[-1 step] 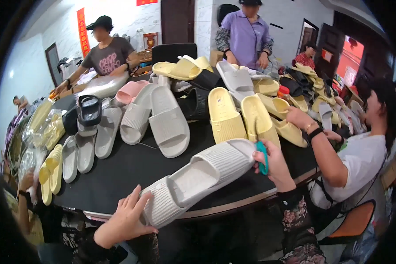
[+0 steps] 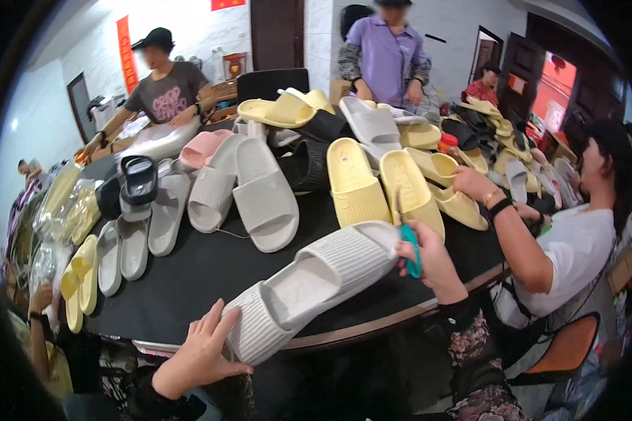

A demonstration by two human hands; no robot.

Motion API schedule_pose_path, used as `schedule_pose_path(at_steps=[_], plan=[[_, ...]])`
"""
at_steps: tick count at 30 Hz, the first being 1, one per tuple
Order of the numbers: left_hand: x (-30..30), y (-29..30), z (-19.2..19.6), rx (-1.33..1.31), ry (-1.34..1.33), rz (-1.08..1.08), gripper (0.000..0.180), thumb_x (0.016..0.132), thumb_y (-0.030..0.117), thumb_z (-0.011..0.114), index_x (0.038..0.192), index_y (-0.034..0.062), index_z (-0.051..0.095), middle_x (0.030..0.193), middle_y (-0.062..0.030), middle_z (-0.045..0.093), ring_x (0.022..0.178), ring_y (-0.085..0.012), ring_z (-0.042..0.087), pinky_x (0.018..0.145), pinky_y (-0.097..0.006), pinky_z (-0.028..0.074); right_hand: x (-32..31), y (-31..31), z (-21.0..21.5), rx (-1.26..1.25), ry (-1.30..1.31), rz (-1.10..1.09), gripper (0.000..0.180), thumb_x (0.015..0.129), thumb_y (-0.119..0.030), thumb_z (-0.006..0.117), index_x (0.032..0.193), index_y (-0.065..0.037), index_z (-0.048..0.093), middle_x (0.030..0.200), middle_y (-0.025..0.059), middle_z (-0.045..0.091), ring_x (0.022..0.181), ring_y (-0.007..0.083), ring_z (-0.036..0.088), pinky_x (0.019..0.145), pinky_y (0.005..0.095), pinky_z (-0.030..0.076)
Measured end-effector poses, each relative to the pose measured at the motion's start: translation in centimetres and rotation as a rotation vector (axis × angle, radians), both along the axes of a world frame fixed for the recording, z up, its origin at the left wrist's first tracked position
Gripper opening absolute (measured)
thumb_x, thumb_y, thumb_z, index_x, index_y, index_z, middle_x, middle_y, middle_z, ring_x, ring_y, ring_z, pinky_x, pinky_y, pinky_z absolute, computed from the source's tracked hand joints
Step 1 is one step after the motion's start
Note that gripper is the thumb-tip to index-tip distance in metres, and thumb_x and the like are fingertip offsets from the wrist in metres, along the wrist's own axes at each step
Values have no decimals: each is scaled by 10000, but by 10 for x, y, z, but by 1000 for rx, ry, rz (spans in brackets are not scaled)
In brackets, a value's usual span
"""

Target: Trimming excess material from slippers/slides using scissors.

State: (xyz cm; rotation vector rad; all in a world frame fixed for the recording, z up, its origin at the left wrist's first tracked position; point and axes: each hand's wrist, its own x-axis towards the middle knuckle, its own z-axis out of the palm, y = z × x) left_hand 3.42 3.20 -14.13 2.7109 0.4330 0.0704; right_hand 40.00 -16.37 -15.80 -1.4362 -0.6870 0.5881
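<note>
A pair of light grey ribbed slide slippers [image 2: 351, 258], overlapped end to end, lies slanted over the near edge of the black table. My left hand [image 2: 202, 351] grips the near-left end, thumb below and fingers on the ribbed strap. At the other end, my right hand [image 2: 432, 263] closes around a tool with a teal handle [image 2: 410, 251]; its kind is partly hidden by the fingers. A thin pointed part seems to rise above the hand. Just beyond it rest two yellow slides [image 2: 358, 179], and grey slides [image 2: 265, 196] lie farther left.
A black-topped table [image 2: 189, 295] carries heaps of grey, yellow, black and pink slides. At right, a co-worker's hand [image 2: 474, 184] touches yellow slides. Two people stand across the table. Plastic-wrapped slides [image 2: 77, 210] are piled at left. An orange-backed chair [image 2: 562, 347] stands lower right.
The view has shifted slightly. My right hand and the teal-handled tool have moved a little left at the slipper's far end. My left hand keeps its grip.
</note>
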Motion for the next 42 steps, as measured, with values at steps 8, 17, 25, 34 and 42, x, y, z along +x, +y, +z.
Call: schedule_pose_path(at_steps=[8, 17, 25, 34, 42], plan=[[10, 6, -14, 7, -71, -12, 985, 554, 334, 815, 1347, 8, 329, 1336, -303, 319, 1200, -456, 366, 995, -511, 302, -25, 14, -11, 7, 13, 77, 458, 803, -153, 662, 1176, 15, 457, 802, 54, 559, 580, 116, 558, 502, 243, 488], [23, 14, -8, 2, -29, -35, 971, 556, 305, 808, 1354, 20, 333, 1345, -311, 324, 1220, -459, 360, 1005, -506, 297, -28, -14, -8, -26, 49, 27, 482, 823, -174, 679, 1194, 30, 449, 791, 53, 568, 601, 101, 552, 503, 232, 471], [100, 18, 2, 83, -77, -231, 889, 640, 311, 775, 1364, 23, 350, 1333, -299, 362, 1214, -432, 393, 994, -453, 335, -17, -74, -22, -35, -225, -240, 437, 812, -100, 675, 1176, -1, 455, 777, 28, 573, 594, 61, 528, 486, 207, 426], [182, -1, 2, 242, -116, -329, 776, 759, 394, 693, 1359, 35, 357, 1333, -262, 377, 1207, -391, 415, 964, -464, 343, -10, -102, -30, 57, -337, -313, 397, 822, -36, 647, 1167, -8, 453, 779, 26, 562, 584, 52, 508, 499, 197, 417], [219, -21, -4, 238, -192, -329, 693, 817, 327, 644, 1364, 32, 338, 1324, -285, 377, 1176, -413, 444, 952, -445, 382, 0, -108, -21, 176, -140, -438, 420, 808, -3, 650, 1176, 35, 451, 840, 48, 573, 756, 83, 555, 641, 210, 466]])
